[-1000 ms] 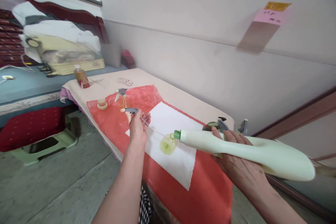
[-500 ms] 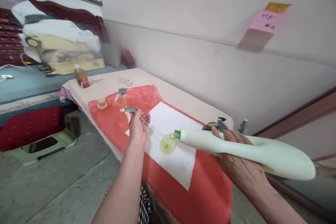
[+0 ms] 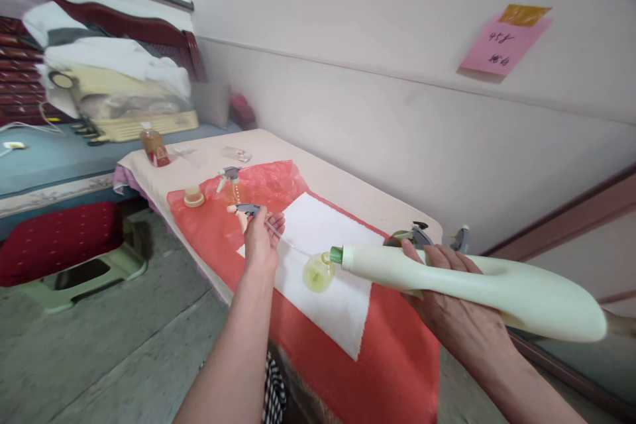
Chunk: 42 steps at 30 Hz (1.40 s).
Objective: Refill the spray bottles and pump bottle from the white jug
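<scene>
Head view, the only one I have. Clearest change against a second ago: the pink note on the wall. It stood out from the wall then, with a broad shadow below; now it hangs flatter and I see just a thin dark strip under its lower edge. The large pale green bottle has shifted slightly, its base a touch further right than half a second ago. My left hand shows no change that I can make out. Red sheet and white cloth lie as before.

Right hand: wrapped round the large bottle, which I have lying almost level, its green spout at the mouth of the small bottle. Whether the two touch, I cannot tell. Left hand: thumb and fingers closed on a grey and cream spray head, its thin tube running towards the small bottle's mouth.

Small bottle: rounded, see-through, yellow-green, on the white cloth, which lies over the red sheet on the table. Liquid level not readable from here. Large bottle: smooth, opaque, long in the body, narrowing to the neck. On the far part of the red sheet, a second spray bottle stands near a cream tub.
</scene>
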### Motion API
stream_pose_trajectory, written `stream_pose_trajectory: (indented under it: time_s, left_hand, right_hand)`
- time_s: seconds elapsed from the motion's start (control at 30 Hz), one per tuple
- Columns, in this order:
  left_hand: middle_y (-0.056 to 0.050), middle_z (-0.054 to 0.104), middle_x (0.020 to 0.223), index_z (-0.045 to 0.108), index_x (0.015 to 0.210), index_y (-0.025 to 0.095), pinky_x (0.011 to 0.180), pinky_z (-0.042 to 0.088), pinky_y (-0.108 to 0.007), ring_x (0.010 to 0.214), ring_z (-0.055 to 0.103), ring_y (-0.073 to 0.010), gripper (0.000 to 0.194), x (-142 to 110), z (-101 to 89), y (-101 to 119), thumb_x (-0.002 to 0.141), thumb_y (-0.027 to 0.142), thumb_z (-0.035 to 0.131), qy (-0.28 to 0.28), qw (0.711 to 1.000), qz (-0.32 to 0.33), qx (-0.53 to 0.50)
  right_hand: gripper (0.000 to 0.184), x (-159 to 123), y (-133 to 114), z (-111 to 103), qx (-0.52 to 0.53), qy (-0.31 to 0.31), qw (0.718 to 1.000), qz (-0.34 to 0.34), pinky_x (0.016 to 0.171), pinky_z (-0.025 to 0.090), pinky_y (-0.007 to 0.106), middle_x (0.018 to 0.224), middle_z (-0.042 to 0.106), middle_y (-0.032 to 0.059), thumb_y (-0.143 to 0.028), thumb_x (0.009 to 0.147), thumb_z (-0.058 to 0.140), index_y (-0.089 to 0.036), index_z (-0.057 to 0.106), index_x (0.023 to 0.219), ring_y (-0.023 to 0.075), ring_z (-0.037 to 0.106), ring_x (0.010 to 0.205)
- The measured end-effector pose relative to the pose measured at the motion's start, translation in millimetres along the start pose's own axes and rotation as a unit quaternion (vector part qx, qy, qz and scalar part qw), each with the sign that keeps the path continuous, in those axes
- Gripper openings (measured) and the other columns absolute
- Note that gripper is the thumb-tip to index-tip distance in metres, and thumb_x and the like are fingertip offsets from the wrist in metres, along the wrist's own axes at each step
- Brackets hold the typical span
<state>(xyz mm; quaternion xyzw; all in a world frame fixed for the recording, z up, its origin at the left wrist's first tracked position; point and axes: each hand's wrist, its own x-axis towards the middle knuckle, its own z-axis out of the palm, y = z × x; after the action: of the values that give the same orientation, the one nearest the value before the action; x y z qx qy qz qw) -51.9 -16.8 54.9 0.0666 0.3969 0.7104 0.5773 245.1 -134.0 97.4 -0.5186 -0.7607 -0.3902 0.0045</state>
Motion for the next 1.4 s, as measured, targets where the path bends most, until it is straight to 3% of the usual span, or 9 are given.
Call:
stream_pose_trajectory:
  time_s: [1.4]
  left_hand:
    - [-0.008, 0.067, 0.076, 0.054, 0.076, 0.015, 0.062, 0.050, -0.022, 0.068, 0.066, -0.0135, 0.016, 1, 0.2, 4, 0.084, 0.028, 0.060, 0.008, 1.000, -0.002, -0.010]
  right_hand:
    - [0.074, 3, 4, -10, -0.021, 0.011, 1.000, -0.009, 0.103, 0.038, 0.052, 0.122, 0.054, 0.0227, -0.027, 0.089, 0.059, -0.011, 0.021, 0.151, 0.0371, 0.050, 0.118]
